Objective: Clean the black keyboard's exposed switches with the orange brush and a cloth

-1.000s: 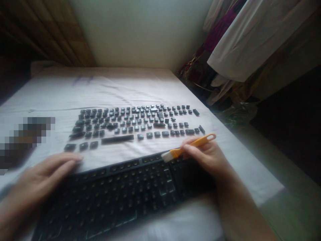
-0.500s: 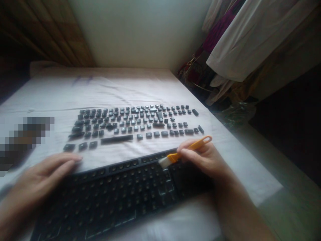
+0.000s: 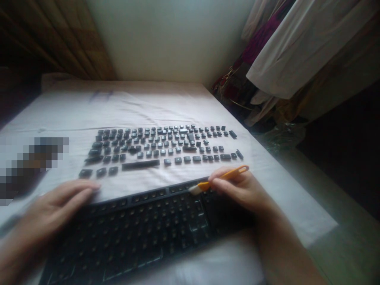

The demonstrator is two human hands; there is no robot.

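Note:
A black keyboard base (image 3: 133,225) with its keycaps off lies tilted across the near part of the cloth, bare key posts showing. My right hand (image 3: 237,188) pinches a small yellow brush (image 3: 203,186) by its handle; the pale bristles are at the base's far edge, toward its right end. At the upper left corner of the base rests my left hand (image 3: 68,202), fingers stretched out and close together; whether it presses on the base I cannot tell. Beyond both hands, loose black keycaps (image 3: 166,139) lie in rows, with the long space bar (image 3: 141,164) in front.
A white cloth (image 3: 142,103) covers the flat surface, whose right edge drops toward the floor (image 3: 350,245). Pale garments (image 3: 282,51) hang at the right, and a curtain (image 3: 62,35) at the back left. A blurred-out patch (image 3: 32,170) hides something on the left.
The brush lies a little flatter, its handle end lower and its bristles slightly higher. The view has shifted slightly. My left hand keeps its place by the base.

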